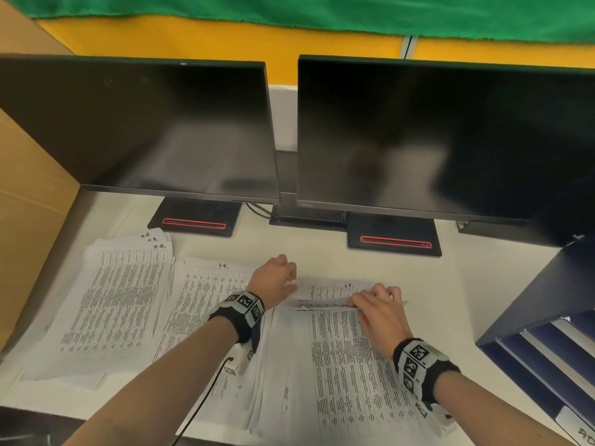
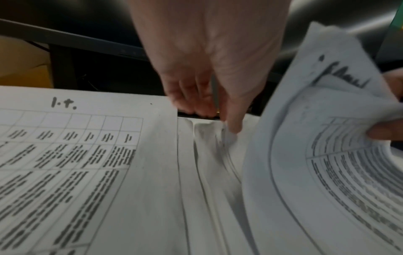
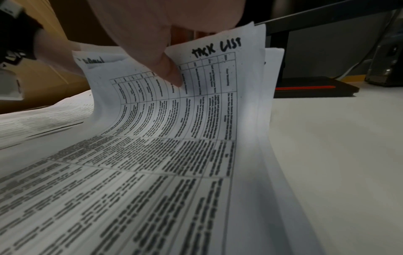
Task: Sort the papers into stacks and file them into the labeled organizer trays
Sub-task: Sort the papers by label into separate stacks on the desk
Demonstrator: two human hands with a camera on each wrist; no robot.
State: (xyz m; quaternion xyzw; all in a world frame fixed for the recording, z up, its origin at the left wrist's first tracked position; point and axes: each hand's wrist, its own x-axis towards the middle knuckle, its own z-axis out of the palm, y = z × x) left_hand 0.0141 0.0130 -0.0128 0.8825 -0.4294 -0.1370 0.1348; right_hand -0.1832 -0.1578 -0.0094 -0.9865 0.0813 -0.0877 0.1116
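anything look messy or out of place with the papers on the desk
Yes. The far-left pile of white printed sheets is fanned out and skewed, its hand-lettered top corners splayed apart. The unsorted pile under the right hand has its top sheets curled upward, and the left hand rests on crumpled page edges.

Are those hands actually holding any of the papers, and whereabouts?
Yes. The right hand pinches the curled-up top edge of a few sheets from the front pile. The left hand grips nothing; its fingers only press on the pile's top edge.
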